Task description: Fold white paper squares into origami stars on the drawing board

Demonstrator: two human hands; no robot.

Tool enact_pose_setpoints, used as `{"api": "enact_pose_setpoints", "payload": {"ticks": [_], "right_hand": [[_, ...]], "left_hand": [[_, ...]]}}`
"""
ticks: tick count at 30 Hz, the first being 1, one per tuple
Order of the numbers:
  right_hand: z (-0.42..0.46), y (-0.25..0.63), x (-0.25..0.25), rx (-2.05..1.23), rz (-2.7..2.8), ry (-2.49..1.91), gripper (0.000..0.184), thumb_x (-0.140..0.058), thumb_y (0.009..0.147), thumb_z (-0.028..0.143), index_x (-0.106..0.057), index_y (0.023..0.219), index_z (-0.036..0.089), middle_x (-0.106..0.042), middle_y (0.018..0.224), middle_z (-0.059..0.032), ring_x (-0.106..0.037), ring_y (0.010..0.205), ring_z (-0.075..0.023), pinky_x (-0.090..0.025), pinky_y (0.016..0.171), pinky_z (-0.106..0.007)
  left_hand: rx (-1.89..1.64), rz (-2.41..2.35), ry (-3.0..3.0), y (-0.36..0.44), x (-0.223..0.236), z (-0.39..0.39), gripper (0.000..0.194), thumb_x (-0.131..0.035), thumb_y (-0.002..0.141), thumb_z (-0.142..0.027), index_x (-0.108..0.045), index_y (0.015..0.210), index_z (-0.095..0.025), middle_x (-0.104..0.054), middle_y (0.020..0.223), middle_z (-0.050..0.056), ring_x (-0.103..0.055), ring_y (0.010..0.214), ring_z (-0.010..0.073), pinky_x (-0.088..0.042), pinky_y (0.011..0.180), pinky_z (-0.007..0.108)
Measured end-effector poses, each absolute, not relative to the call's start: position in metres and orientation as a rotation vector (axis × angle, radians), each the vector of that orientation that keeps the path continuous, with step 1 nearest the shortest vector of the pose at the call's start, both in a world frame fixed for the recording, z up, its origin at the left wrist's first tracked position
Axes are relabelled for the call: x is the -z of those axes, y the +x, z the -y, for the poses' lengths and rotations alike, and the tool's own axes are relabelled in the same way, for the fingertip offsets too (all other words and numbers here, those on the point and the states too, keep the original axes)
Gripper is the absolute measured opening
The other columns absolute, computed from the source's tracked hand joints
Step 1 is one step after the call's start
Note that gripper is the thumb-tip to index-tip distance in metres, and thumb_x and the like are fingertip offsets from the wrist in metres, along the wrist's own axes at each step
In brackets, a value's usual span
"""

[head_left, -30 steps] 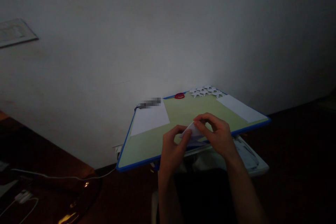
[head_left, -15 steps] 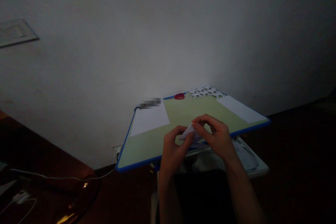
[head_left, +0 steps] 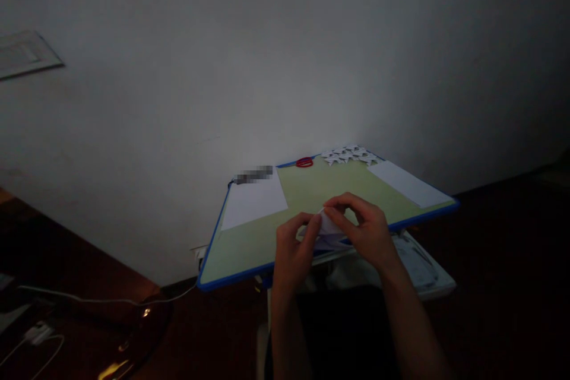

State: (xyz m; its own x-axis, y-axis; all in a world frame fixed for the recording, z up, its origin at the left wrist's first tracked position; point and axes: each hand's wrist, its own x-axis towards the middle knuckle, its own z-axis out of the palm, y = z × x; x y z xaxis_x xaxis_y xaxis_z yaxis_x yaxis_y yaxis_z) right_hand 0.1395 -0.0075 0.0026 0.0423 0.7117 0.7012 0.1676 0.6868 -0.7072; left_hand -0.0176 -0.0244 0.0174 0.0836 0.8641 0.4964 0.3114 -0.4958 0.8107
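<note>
A folded piece of white paper point(head_left: 328, 227) is held up over the near edge of the green table point(head_left: 249, 252). My left hand point(head_left: 296, 246) pinches its left side between thumb and fingers. My right hand point(head_left: 360, 225) pinches the top of the same paper, thumb and forefinger meeting near the peak. Both hands' fingertips are close together there, and the lower folds show between them. The fingers hide part of the paper, so its full shape cannot be made out.
Several folded white paper shapes point(head_left: 350, 155) lie at the table's far right corner, beside red-handled scissors point(head_left: 304, 162). White sheets lie on the left point(head_left: 256, 205) and right point(head_left: 407, 183). A blurred-out dark object point(head_left: 253, 175) rests at the far left. Below is an open drawer point(head_left: 439, 288).
My left thumb has moved up from the paper's face to its top edge, close to my right fingertips. The paper's upper flap has shifted, its left point now less visible.
</note>
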Motion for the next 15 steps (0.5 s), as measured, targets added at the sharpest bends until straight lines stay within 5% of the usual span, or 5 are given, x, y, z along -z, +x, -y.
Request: {"api": "enact_pose_setpoints", "payload": {"ticks": [15], "right_hand": [[0.0103, 0.1356, -0.0069, -0.431, 1.422, -0.737, 0.003, -0.069, 0.091, 0.024, -0.071, 0.091, 0.023, -0.067, 0.084, -0.0004, -0.059, 0.078, -0.0164, -0.046, 0.072, -0.03]], "left_hand": [[-1.455, -1.116, 1.845, -0.02, -0.0147, 0.0238, 0.016, -0.062, 0.091, -0.028, -0.073, 0.085, -0.018, -0.072, 0.08, 0.003, -0.063, 0.08, 0.0187, -0.046, 0.076, 0.028]]}}
